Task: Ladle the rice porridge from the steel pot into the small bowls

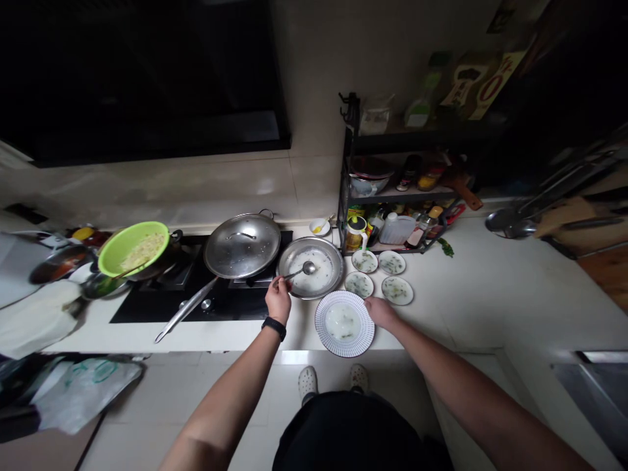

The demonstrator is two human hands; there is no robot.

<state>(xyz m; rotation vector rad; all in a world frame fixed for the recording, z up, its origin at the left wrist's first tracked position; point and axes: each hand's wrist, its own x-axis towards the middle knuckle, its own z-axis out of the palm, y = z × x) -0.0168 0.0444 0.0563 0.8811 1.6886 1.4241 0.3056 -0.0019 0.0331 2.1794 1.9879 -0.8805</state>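
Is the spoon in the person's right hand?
No, the left hand holds the spoon, while the right hand grips the striped plate.

1. Four small white dishes [411, 290] of herb-flecked liquid.
2. One larger plate [322, 321] with a striped rim.
3. One shallow round steel pan [337, 262].
4. One metal spoon [309, 267] at that pan.
5. One long-handled frying pan [187, 309] under one domed steel lid [242, 248].
6. One lime-green basin [110, 254].
7. One small white bowl [314, 226] with yellow contents.
8. Two pale clogs [307, 379].
9. One black wristband [274, 328].
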